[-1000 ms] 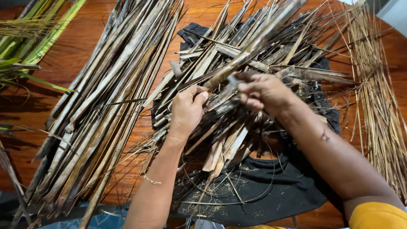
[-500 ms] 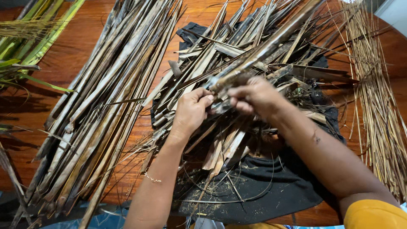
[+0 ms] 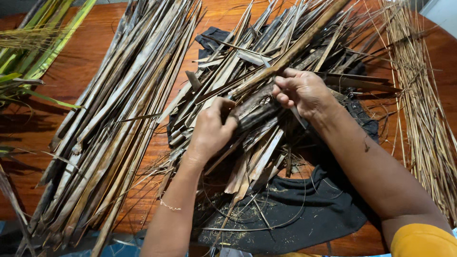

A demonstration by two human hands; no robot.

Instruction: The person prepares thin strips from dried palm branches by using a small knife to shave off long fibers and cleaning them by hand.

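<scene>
Two hands, left hand [image 3: 212, 128] and right hand [image 3: 302, 90] clenched on dark stalk [image 3: 257, 116], reddish wooden floor [image 3: 85, 62], black cloth [image 3: 304, 214].

A leaf-strip bundle [image 3: 109, 128] lay left of centre on the tabletop [image 3: 81, 62]; a second pile [image 3: 285, 52] sat on cloth [image 3: 304, 214] at centre, thin ribs [image 3: 419, 95] at the right edge.

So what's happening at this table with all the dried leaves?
A person is working on a long dried brown leaf stalk that lies over a heap of dried leaf strips on a black cloth. The left hand clasps the stalk's dark thick end, and the right hand pinches it just above. A sorted pile of long dry strips lies to the left, thin straw-coloured ribs to the right, and green fronds at far left, all on a reddish wooden table.
</scene>
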